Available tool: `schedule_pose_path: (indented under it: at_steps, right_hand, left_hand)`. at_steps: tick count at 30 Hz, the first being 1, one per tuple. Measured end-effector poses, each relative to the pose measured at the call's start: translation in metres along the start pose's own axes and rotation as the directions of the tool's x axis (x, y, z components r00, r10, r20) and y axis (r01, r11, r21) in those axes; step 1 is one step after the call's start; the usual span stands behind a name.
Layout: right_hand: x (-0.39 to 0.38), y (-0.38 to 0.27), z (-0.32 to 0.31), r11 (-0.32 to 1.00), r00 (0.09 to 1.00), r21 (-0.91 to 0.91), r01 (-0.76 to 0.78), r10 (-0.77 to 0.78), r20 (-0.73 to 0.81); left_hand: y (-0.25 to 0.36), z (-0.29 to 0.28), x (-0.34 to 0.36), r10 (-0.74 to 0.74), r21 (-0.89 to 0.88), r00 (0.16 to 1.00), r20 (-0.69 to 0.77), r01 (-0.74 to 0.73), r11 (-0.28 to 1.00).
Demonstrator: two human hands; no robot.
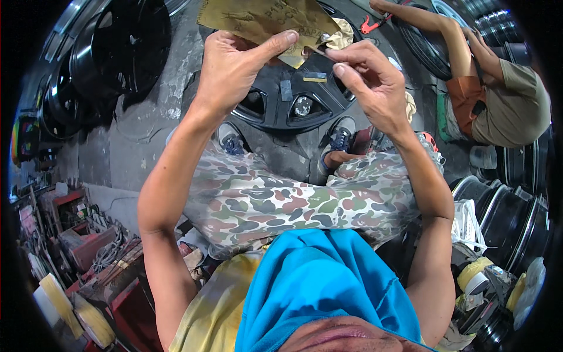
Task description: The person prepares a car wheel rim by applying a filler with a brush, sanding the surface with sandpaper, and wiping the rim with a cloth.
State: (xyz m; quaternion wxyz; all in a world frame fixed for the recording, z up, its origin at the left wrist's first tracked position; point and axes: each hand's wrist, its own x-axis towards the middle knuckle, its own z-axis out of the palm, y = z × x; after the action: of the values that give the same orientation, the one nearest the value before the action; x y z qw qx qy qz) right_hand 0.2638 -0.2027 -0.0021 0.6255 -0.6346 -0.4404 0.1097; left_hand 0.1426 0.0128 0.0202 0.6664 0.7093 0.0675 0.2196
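Above a black wheel rim (275,119) I hold up a brownish sheet of sandpaper (252,17), its printed back toward me. My left hand (231,73) is closed on the lower left of the sheet, thumb lying across its back. Close to the sheet's lower right edge, my right hand (372,79) pinches a slim, narrow thing that touches or nearly touches the paper; its kind is unclear. Two small cut pieces lie on the rim, a grey piece (285,90) and a yellowish piece (315,77). Behind the right fingers shows a crumpled cream cloth (340,35).
Black wheels (120,50) stand at the far left. More rims (498,217) are stacked at the right. A co-worker (507,105) sits at the far right beside a tyre-like ring (419,44) and a red-handled tool (368,25). Tools and red boxes (88,243) crowd the lower left.
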Motion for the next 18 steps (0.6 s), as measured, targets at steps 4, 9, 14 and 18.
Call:
schedule_pose_path:
  at_steps: [4,9,14,18]
  right_hand:
    - [0.0001,0.0002,-0.0029,0.984,0.992,-0.162,0.073,-0.055,0.110]
    - [-0.0004,0.0031,-0.0039,0.990,0.994,0.090,-0.110,0.107,0.038]
    - [-0.0032,0.0019,0.0024,0.953,0.967,0.168,-0.250,0.237,0.094]
    - [-0.0028,-0.0023,0.0014,0.902,0.923,0.215,-0.373,0.338,0.182]
  left_hand:
    - [0.0058,0.0034,-0.0006,-0.007,-0.030,1.000,0.006,0.008,1.000]
    - [0.0045,0.0020,-0.0004,-0.025,-0.043,0.999,0.021,0.025,0.999]
    - [0.0018,0.0042,-0.0009,-0.030,-0.036,0.999,0.031,0.031,0.999]
    - [0.0015,0.0022,-0.0008,-0.029,-0.046,0.999,0.033,0.031,0.998]
